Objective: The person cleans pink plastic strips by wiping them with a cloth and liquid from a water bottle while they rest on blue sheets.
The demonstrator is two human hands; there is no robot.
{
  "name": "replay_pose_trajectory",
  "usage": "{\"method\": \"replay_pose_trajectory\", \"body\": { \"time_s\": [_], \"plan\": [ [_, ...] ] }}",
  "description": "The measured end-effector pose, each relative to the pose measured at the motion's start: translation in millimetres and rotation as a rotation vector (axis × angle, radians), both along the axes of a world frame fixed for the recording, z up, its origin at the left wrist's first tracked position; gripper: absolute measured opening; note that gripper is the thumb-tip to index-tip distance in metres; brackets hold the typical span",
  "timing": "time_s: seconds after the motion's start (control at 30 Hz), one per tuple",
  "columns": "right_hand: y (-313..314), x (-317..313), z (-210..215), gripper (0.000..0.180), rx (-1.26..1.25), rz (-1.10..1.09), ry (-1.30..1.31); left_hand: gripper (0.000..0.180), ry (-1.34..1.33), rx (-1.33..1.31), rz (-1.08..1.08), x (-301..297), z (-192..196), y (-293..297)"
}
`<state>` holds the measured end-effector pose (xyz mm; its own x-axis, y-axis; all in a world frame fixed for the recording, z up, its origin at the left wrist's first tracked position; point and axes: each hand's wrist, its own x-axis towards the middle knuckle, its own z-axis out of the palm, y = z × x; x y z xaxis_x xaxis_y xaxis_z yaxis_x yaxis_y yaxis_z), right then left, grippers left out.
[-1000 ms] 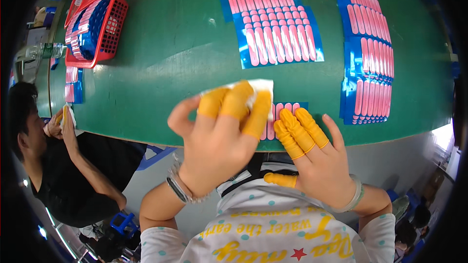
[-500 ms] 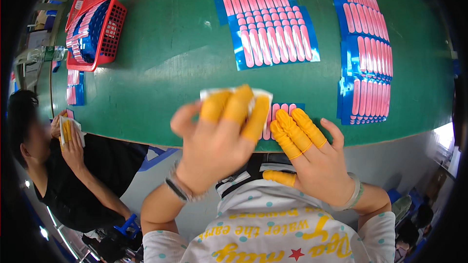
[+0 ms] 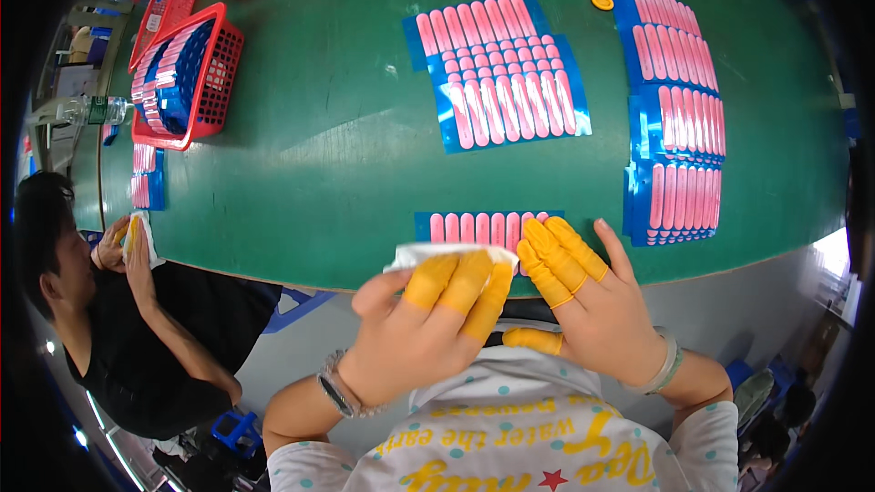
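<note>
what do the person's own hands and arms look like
Left hand: yellow rubbery finger covers, dark wristband, pale beaded bracelet. Right hand: matching yellow finger covers, pale greenish bangle. Both little fingers are bare. Short white teal-dotted fabric sleeves.

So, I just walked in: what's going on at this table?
A person's left hand, in yellow finger covers, has a white cloth over the near part of a blue sheet of rounded pink strips. The right hand rests on the sheet's right end. Similar sheets lie across the green table. At left, a co-worker handles another white cloth.
</note>
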<state>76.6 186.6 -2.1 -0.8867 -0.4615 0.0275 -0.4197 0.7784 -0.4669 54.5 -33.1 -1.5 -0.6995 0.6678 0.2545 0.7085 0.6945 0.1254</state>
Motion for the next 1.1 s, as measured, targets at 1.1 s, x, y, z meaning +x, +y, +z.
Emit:
{"method": "replay_pose_trajectory", "body": {
  "time_s": [1.1],
  "plan": [
    [19,5,-2,0.066,0.001,-0.046,0.090,0.031,0.038,-0.071,-0.051,5,6,15]
  ]
}}
